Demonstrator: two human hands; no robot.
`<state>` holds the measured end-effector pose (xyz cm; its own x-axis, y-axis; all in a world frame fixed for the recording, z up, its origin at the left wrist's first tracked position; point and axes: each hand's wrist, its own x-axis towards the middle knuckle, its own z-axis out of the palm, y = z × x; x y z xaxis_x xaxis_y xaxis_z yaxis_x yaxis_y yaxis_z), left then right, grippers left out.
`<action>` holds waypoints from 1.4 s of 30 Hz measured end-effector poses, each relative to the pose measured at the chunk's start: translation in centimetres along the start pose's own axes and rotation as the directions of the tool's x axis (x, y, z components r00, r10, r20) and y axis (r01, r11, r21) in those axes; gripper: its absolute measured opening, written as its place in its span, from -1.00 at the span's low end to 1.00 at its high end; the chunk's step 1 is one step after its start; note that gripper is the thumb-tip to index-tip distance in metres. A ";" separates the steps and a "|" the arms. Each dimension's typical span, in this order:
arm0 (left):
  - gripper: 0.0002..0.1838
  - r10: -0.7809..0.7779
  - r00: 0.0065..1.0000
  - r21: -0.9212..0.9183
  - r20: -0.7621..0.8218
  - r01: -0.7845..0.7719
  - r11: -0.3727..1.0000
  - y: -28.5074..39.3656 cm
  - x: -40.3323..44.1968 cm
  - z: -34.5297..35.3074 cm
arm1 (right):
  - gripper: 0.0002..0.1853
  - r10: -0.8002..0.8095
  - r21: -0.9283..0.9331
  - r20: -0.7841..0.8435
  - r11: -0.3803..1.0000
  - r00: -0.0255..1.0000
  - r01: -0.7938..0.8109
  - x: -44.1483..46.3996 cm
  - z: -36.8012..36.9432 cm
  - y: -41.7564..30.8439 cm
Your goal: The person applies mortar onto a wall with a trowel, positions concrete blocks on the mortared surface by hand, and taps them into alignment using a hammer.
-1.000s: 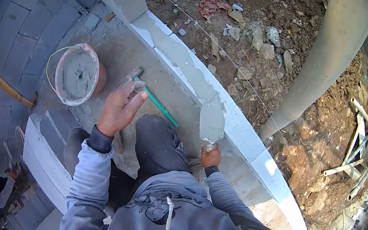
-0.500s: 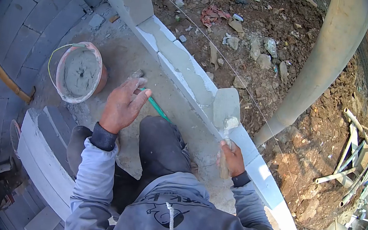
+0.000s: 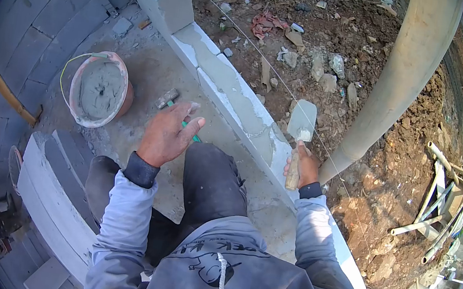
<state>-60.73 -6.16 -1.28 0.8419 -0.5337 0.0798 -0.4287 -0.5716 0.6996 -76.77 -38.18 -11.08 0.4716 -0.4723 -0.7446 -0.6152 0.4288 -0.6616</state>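
Note:
My right hand (image 3: pixel 306 166) grips the wooden handle of a trowel (image 3: pixel 303 119), whose pale blade points away from me over the far edge of the low block wall (image 3: pixel 215 88). Grey mortar (image 3: pixel 237 94) lies in a strip along the top of that wall, reaching to a tall white block (image 3: pixel 170 8) at its far end. Held in the air, my left hand (image 3: pixel 167 136) is empty, thumb and fingers apart. Beneath it on the floor is a hammer (image 3: pixel 166 98) with a green handle, partly hidden by the hand.
A bucket (image 3: pixel 74 116) of wet mortar stands at left. White blocks (image 3: pixel 55 197) are stacked by my left knee. A string line (image 3: pixel 261 50) runs above the wall's far side. Beyond are rubble-strewn soil (image 3: pixel 363 211), a thick leaning pole (image 3: pixel 393 90) and a heap of pipes (image 3: pixel 439 213).
My right hand has moved the trowel forward, off the mortar and past the wall's far edge. My left hand has shifted slightly right, and more of the hammer head shows.

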 end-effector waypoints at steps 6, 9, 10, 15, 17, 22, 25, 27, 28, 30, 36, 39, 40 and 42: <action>-0.60 -0.080 0.997 -0.002 0.007 0.080 0.997 -0.6 -0.1 -0.5 | -0.50 0.039 -0.023 -0.029 0.999 0.999 -0.039 -6.4 -1.6 6.1; -0.59 -0.034 0.999 0.012 0.015 0.034 0.999 -0.7 0.0 0.1 | -0.51 0.097 -0.101 0.083 0.991 0.992 -0.089 -6.3 0.3 6.2; -0.59 -0.027 0.999 0.020 0.023 0.027 0.999 -0.8 -0.1 0.3 | -0.51 0.077 -0.140 0.103 0.988 0.992 -0.062 -5.8 1.4 7.0; -0.58 -0.081 0.992 0.018 0.097 0.080 0.997 -0.6 -0.5 0.0 | -0.54 0.006 -0.265 0.174 0.963 0.985 0.041 -5.5 6.8 8.3; -0.59 -0.088 0.992 0.026 0.094 0.086 0.996 -0.5 -0.5 0.1 | -0.55 0.032 -0.164 0.219 0.986 0.975 0.004 -4.7 9.2 7.6; -0.60 -0.034 0.999 0.022 0.030 0.034 0.999 -0.6 -0.6 0.0 | -0.58 0.028 -0.304 0.389 0.947 0.921 0.100 -5.0 14.7 4.5; -0.61 -0.036 0.999 0.037 0.003 0.036 0.999 -0.7 -0.4 -1.0 | -0.58 -0.070 -0.205 0.336 0.968 0.939 0.145 -5.2 14.5 4.0; -0.62 -0.019 0.999 0.033 -0.033 0.020 0.999 -0.5 -0.5 -1.6 | -0.55 -0.094 -0.136 0.256 0.982 0.962 0.132 -5.1 12.0 4.3; -0.62 -0.015 0.999 0.036 -0.042 0.017 0.999 -0.5 -0.5 -1.9 | -0.56 -0.084 -0.119 0.187 0.987 0.979 0.108 -4.6 10.8 4.8; -0.62 -0.011 0.998 0.039 -0.059 0.014 0.999 -0.5 -0.9 -2.3 | -0.56 -0.073 -0.100 0.094 0.992 0.993 0.082 -3.3 10.2 5.5; -0.62 -0.044 0.998 0.077 -0.047 0.047 0.996 -0.8 -2.0 -2.5 | -0.54 -0.038 -0.178 0.229 0.981 0.973 0.080 -3.0 19.0 4.7; -0.61 -0.017 0.998 0.088 -0.056 0.022 0.996 -0.5 -2.1 -2.4 | -0.52 -0.069 -0.226 0.347 0.962 0.935 0.155 -2.3 21.7 3.2; -0.61 -0.029 0.999 0.086 -0.045 0.032 0.996 -0.4 -2.1 -2.5 | -0.52 -0.074 -0.220 0.366 0.962 0.928 0.163 -2.7 21.5 2.9; -0.61 -0.048 0.999 0.077 -0.022 0.050 0.996 -0.3 -1.8 -2.8 | -0.50 -0.091 -0.177 0.319 0.972 0.943 0.154 -3.3 20.3 3.0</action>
<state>-61.22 -3.31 0.34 0.8685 -0.4918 0.0615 -0.4104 -0.6440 0.6457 -67.36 -19.68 -12.40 0.7026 -0.2390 -0.6702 -0.6372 0.2079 -0.7421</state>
